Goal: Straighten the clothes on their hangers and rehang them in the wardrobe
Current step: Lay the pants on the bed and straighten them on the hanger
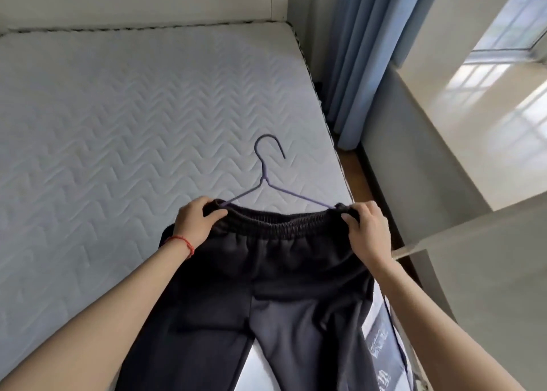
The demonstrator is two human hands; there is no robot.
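Black sweatpants (275,272) lie flat on the mattress, legs running toward me. A thin purple wire hanger (268,180) sits inside the elastic waistband, its hook and shoulders sticking out beyond it. My left hand (196,220) pinches the waistband's left corner over the hanger's end. My right hand (365,223) grips the waistband's right corner the same way. The hanger's lower bar is hidden inside the pants.
The white quilted mattress (103,130) fills the left and far side. A blue curtain (364,59) hangs at the far right by a window sill (485,118). A pale panel edge (473,260) juts in close to my right arm.
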